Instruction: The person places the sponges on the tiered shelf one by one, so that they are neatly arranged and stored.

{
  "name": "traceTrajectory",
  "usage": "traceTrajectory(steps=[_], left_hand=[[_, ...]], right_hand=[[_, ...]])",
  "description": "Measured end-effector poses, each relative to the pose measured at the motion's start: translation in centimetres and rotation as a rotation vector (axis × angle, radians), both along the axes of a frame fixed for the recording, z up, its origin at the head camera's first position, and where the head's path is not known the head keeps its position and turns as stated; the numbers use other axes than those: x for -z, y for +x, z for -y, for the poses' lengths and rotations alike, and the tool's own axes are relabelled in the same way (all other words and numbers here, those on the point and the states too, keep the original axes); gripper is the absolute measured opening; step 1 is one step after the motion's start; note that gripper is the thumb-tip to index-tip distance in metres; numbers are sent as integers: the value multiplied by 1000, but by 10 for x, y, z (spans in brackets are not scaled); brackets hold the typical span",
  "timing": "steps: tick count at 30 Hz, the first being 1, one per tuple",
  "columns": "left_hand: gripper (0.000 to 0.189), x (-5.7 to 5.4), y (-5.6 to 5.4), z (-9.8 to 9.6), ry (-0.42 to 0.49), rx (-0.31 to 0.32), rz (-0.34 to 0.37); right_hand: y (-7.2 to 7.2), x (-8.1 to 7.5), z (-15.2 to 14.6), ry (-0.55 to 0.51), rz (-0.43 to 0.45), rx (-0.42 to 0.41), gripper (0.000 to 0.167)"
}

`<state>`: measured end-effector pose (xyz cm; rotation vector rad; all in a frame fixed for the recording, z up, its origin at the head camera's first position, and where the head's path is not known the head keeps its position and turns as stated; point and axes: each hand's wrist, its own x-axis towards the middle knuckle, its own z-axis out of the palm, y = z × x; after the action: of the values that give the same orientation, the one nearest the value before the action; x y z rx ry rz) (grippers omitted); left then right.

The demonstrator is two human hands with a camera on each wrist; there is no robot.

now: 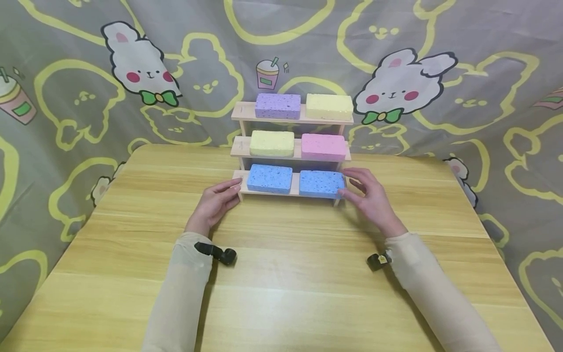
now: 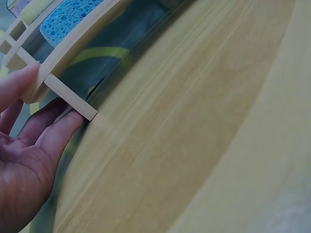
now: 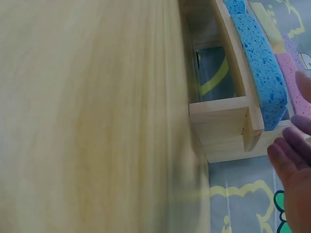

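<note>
A three-tier wooden rack stands toward the back of the table, with two sponges on each tier. The lowest tier bears a left blue sponge and a right blue sponge. Above them sit a yellow sponge and a pink sponge. On top are a purple sponge and another yellow sponge. My left hand grips the rack's lower left end, thumb at the board and fingers by the leg. Beside the lower right end, my right hand has its fingers spread and holds nothing.
The wood-grain table extends in front of the rack. Behind it and at both sides hangs a grey curtain with cartoon rabbits. Black straps with small cameras sit at both wrists.
</note>
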<state>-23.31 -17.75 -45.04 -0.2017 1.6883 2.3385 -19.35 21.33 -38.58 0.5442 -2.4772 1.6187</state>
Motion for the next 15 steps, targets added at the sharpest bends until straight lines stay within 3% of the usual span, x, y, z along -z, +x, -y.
traceTrajectory(steps=[9, 15], left_hand=[[45, -5, -2, -1, -33, -17, 20], [37, -6, -3, -2, -41, -43, 20]], right_hand=[[-1, 0, -5, 50, 49, 39, 44], [-13, 20, -20, 87, 68, 76, 41]])
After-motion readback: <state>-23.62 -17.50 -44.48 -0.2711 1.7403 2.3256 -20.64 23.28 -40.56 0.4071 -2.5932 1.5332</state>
